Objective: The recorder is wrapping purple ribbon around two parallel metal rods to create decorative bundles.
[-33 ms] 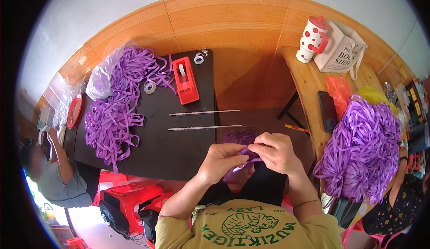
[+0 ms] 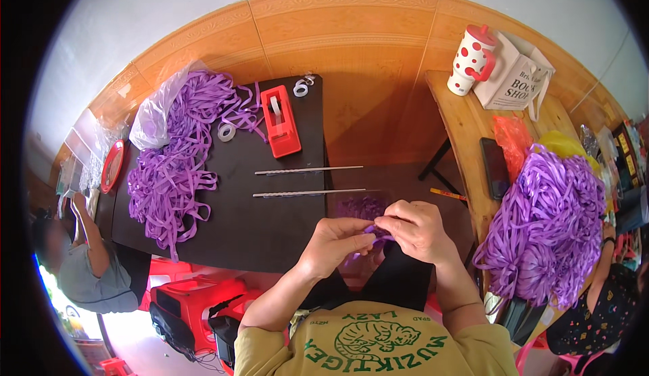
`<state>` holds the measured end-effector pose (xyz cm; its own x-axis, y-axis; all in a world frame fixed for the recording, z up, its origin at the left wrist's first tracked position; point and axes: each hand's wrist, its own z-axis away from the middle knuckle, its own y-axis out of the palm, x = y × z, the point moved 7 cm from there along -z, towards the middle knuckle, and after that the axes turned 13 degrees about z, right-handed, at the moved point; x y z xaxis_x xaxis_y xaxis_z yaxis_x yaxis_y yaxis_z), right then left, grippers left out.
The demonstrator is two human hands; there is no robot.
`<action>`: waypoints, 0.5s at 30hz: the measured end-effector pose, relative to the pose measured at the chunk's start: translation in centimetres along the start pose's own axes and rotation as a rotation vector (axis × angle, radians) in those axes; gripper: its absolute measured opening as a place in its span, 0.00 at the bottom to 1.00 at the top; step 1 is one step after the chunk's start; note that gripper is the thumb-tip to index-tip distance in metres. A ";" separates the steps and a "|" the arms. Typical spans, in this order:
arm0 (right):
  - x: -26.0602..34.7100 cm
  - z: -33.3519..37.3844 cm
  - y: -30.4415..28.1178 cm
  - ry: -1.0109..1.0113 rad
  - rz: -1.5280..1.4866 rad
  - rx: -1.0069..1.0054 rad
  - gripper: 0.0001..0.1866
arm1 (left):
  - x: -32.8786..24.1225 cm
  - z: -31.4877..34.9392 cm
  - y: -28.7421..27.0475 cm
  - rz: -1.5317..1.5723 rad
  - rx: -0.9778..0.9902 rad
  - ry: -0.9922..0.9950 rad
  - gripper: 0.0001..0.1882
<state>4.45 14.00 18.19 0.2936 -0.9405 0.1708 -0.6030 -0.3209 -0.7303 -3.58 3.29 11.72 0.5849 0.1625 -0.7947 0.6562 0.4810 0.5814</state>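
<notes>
In front of my body, my left hand and my right hand meet at the fingertips. Both pinch a short piece of purple ribbon, partly covered by the fingers. Below and beyond them, lower than the tabletop, lies a heap of small purple pieces, seemingly in a see-through container. To the left, two thin metal chopsticks lie across the edge of the black table, their tips sticking out past it.
Tangled purple ribbon, a red tape dispenser and a tape roll lie on the black table. The wooden table at right holds a spotted tumbler, a phone and more ribbon. People sit at both sides.
The purple ribbon has shifted slightly between my fingers, and less of its loose end shows below them. My hands stay in nearly the same place.
</notes>
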 end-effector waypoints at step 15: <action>-0.4 0.3 0.7 -0.047 0.005 -0.006 0.12 | 3.1 0.3 -1.5 0.362 0.025 -0.237 0.14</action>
<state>4.11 14.19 17.38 0.3252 -0.9358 0.1358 -0.6087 -0.3171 -0.7273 -2.61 2.80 8.41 0.8706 0.1133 -0.4787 0.3986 0.4078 0.8215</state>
